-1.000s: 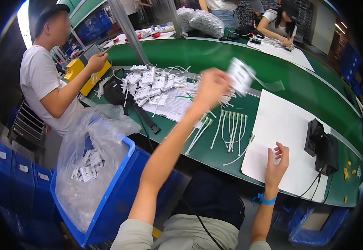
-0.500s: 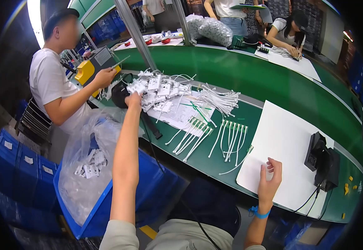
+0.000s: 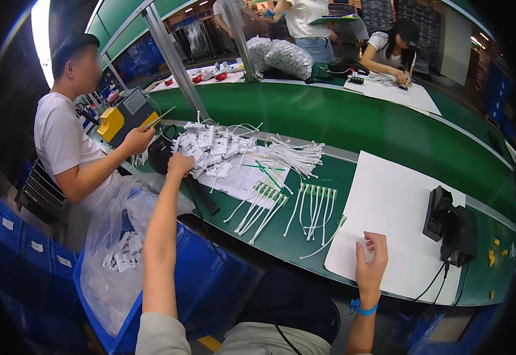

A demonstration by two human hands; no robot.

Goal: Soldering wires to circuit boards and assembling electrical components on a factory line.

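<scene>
My left hand (image 3: 179,165) reaches to the near left edge of a heap of white plastic parts with cables (image 3: 219,145). Its fingertips are hidden at the heap, so whether they grip a part does not show. Under the heap lies a printed paper sheet (image 3: 246,177). My right hand (image 3: 371,263) hovers over the near edge of a white board (image 3: 382,207), with thumb and fingers apart and nothing in them. Between the hands lie white cables joined to green circuit-board strips (image 3: 318,190), in two groups, and one loose cable (image 3: 322,242). Farther back is a bundle of white cables (image 3: 296,155).
A black device (image 3: 453,228) with cords stands on the board's right side. A blue bin (image 3: 196,278) lined with a clear bag, holding white parts, stands left of my legs. A co-worker (image 3: 68,130) stands at the left. Beyond the green conveyor (image 3: 305,115), others work.
My view has shifted a little. My left hand has come slightly nearer at the heap's edge, and the blurred white part at its fingertips no longer shows apart. My right hand stays much the same.
</scene>
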